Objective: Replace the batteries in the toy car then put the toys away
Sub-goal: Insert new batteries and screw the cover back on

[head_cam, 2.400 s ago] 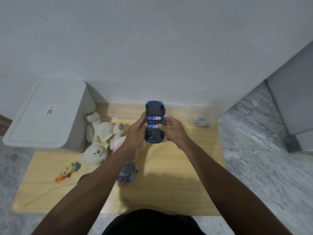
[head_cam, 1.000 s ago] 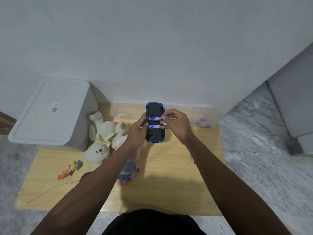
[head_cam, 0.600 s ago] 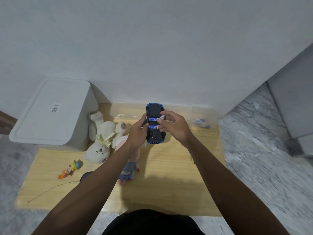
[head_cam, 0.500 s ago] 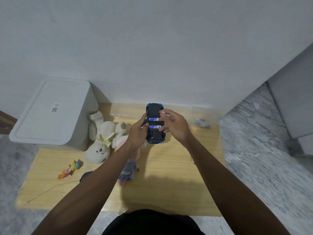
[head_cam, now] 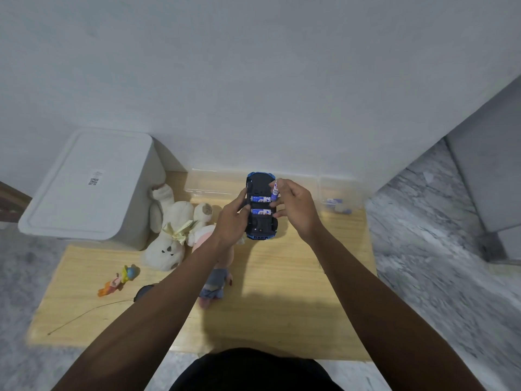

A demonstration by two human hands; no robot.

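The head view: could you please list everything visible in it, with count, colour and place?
Toy car: one, blue with black underside, upside down, held over the mat.
Batteries in the car: two, blue and white, in the open compartment.
Loose battery: one, blue and white, pinched beside the car.
Storage bin: one, white, lidded, left.
Plush bunny: one, cream, beside the bin.
Doll: one, pink, partly under the left arm.
Small figure: one, orange and blue, left on the mat.
Clear containers: two, by the wall.
Mat: one, wooden.
Left hand: grips the car.
Right hand: pinches the loose battery.
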